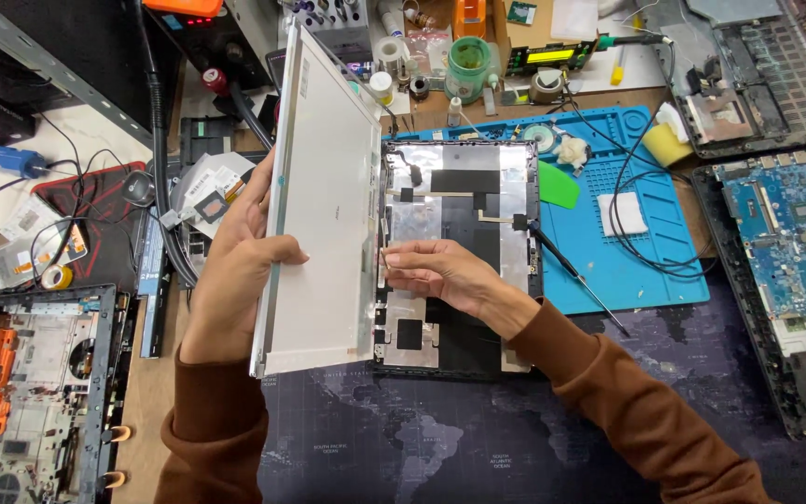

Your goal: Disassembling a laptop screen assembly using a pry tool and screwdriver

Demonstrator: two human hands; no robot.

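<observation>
The left hand (240, 245) grips the outer long edge of a thin, flat, pale grey display panel (324, 201), thumb across its matte face, tilting it up off the lid. Its long axis runs away from the person, far end towards the cluttered bench back. The right hand (440, 273), fingers loosely extended, touches the panel's inner edge over the foil-lined lid shell (482, 187), which lies on a dark map-printed mat (403, 439) beside a blue silicone work mat (627, 252)

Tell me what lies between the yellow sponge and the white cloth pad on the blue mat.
In the head view, black cable loops across the bare blue mat between the yellow sponge and the white cloth pad.
</observation>
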